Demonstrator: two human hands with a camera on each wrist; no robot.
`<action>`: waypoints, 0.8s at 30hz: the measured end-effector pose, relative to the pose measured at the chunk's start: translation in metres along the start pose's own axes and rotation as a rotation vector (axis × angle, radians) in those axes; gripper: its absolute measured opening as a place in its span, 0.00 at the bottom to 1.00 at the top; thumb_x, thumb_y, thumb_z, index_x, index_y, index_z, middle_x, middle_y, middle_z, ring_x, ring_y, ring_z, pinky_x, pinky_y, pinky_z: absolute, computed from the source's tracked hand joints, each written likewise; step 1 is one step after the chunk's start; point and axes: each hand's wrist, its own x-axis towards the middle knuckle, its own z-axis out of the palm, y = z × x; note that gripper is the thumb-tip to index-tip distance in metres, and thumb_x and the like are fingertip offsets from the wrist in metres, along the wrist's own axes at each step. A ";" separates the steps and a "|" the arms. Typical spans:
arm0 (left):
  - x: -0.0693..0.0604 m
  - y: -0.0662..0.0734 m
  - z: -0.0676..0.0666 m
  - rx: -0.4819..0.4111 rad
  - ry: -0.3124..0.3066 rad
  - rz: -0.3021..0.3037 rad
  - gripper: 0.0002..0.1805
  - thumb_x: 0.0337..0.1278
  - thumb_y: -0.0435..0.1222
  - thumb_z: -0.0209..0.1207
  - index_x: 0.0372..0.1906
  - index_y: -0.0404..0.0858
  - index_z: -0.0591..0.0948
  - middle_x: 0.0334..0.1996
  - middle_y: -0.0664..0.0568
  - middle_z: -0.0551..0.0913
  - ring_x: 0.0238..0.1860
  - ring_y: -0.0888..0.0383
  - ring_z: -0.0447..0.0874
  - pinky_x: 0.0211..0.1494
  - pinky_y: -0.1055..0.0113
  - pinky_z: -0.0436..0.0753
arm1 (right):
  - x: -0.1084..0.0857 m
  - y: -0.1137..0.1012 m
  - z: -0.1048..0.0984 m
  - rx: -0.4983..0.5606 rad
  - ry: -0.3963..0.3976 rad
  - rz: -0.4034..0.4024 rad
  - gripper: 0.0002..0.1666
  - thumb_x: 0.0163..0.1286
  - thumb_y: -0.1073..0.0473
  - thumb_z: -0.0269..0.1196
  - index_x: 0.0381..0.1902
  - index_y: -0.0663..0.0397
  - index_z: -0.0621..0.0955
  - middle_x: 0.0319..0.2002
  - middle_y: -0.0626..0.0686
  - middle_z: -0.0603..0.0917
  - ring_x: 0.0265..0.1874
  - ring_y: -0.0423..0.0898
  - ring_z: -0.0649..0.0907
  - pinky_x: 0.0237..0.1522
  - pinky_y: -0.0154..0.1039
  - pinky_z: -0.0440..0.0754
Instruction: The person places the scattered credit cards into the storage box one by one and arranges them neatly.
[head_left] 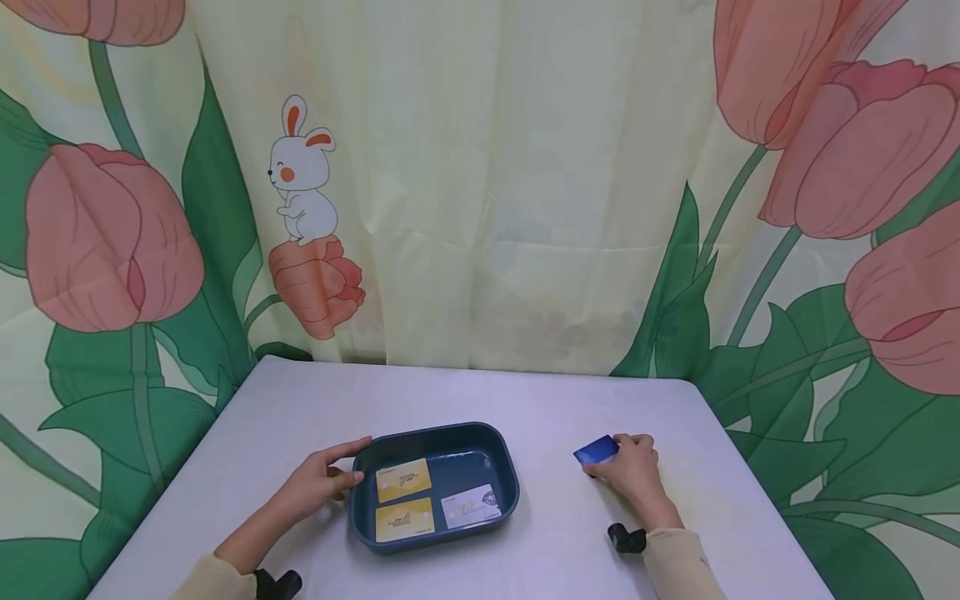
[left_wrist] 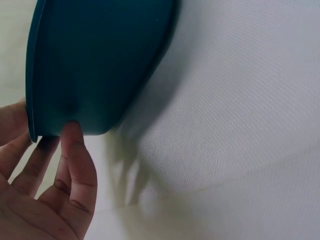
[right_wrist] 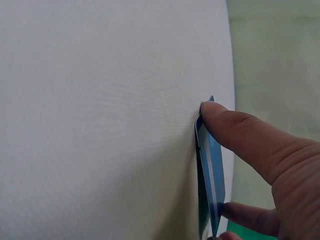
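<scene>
A dark blue tray (head_left: pixel 491 467) sits on the white table. Inside lie two yellow cards (head_left: pixel 403 480) and one white card (head_left: pixel 471 506), flat and apart. My left hand (head_left: pixel 318 483) holds the tray by its left side; the left wrist view shows fingertips (left_wrist: pixel 73 131) against the outer wall. To the right of the tray, my right hand (head_left: pixel 633 468) pinches a blue card (head_left: pixel 597 451) just above the tabletop. Seen edge-on in the right wrist view, the blue card (right_wrist: pixel 212 170) is tilted up under the thumb; whether it is more than one layer I cannot tell.
The white table (head_left: pixel 555 408) runs back to a curtain (head_left: pixel 480 208) printed with tulips and a rabbit. A black wrist camera (head_left: pixel 627 538) is worn at the right wrist, another (head_left: pixel 279 585) at the left.
</scene>
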 end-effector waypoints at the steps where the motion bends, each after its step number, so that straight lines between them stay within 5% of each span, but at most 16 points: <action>1: 0.000 0.000 0.000 0.000 -0.002 0.000 0.34 0.65 0.31 0.65 0.75 0.41 0.72 0.75 0.34 0.67 0.36 0.53 0.79 0.39 0.59 0.83 | 0.000 0.000 0.000 -0.009 0.007 -0.002 0.55 0.57 0.46 0.78 0.71 0.71 0.68 0.65 0.79 0.61 0.63 0.75 0.65 0.61 0.71 0.73; 10: 0.001 -0.001 -0.001 0.013 0.009 -0.017 0.34 0.65 0.32 0.66 0.75 0.43 0.73 0.75 0.36 0.69 0.36 0.53 0.80 0.39 0.59 0.82 | -0.006 0.000 0.003 -0.172 0.008 -0.115 0.61 0.55 0.40 0.73 0.81 0.53 0.61 0.62 0.78 0.70 0.52 0.74 0.74 0.52 0.70 0.78; 16: 0.003 -0.001 0.000 0.015 0.005 -0.009 0.34 0.65 0.32 0.66 0.75 0.43 0.72 0.75 0.36 0.68 0.36 0.53 0.80 0.39 0.59 0.82 | -0.015 -0.006 0.000 -0.229 -0.024 -0.119 0.46 0.53 0.41 0.74 0.68 0.54 0.76 0.55 0.75 0.71 0.48 0.70 0.73 0.44 0.65 0.80; 21: 0.002 -0.001 0.000 0.013 0.008 -0.018 0.34 0.65 0.31 0.66 0.75 0.43 0.73 0.76 0.36 0.68 0.36 0.53 0.80 0.39 0.59 0.82 | -0.018 -0.011 -0.001 -0.190 0.016 -0.150 0.39 0.56 0.43 0.77 0.61 0.56 0.79 0.53 0.72 0.71 0.47 0.67 0.75 0.44 0.63 0.82; 24: 0.002 -0.001 -0.001 0.011 0.006 -0.016 0.34 0.65 0.31 0.65 0.75 0.43 0.73 0.76 0.36 0.68 0.36 0.53 0.80 0.39 0.59 0.82 | -0.016 -0.013 -0.003 -0.139 0.061 -0.181 0.25 0.61 0.48 0.76 0.50 0.55 0.82 0.48 0.66 0.76 0.40 0.60 0.79 0.41 0.57 0.82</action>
